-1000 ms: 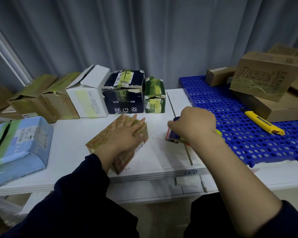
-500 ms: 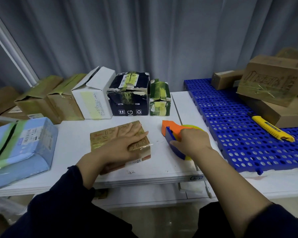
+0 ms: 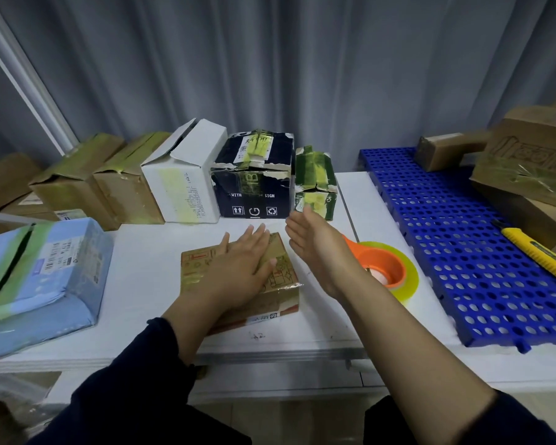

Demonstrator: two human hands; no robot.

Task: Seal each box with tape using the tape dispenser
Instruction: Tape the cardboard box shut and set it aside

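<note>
Brown cardboard, printed with red and dark line drawings, makes up the small flat box (image 3: 281, 298) lying near the front edge of the white table (image 3: 142, 252), and a glossy film of clear tape shows across its top. The left hand (image 3: 241, 268) lies flat on that top with straight, spread fingers pressing down, curled round nothing. The right hand (image 3: 315, 242) is in the air just to the right of the box, palm turned toward it, fingers straight and together, empty. Partly hidden behind the right wrist, the orange plastic tape dispenser with its yellow-green roll of tape (image 3: 389, 268) rests on the table, apart from both hands. Beyond it a blue perforated plastic mat (image 3: 463, 252) carries a yellow utility knife (image 3: 536, 252) and a stack of brown cardboard boxes (image 3: 527, 175). Along the back of the table, in front of a grey pleated curtain (image 3: 270, 75), stand two brown boxes with green tape (image 3: 103, 184), a white cardboard box (image 3: 180, 184), a dark navy box with white symbols (image 3: 254, 184) and a small green taped box (image 3: 315, 181). A light blue wrapped parcel with a green stripe (image 3: 45, 271) sits at the table's left end.
</note>
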